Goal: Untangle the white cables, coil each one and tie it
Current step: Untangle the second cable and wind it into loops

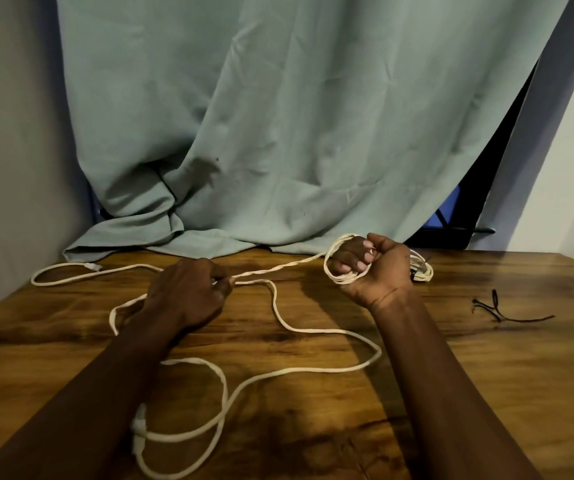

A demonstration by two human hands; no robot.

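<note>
So: pale green cloth (278,116) hangs creased across 12 o'clock, its hem slumped on the table (486,375), which is dark-stained wood grain w/ a slight gloss. The loose white cable (330,330), round, matte and limp, snakes in wide bends from 9 to 6 o'clock, w/ a plug (92,266) at its far-left end. Step in hand, I'd say: coiling this one. R hand (372,271), at 1 o'clock, is fisted palm-up w/ several turns (344,279) wrapped round its fingers. L hand (188,292) pinches the taut strand feeding it. Next move calls for sliding the L along the slack under even tension. Just behind the R hand sits a white bundle (422,270), seemingly coiled already. Thin dark ties (497,308) lie at 3.
</note>
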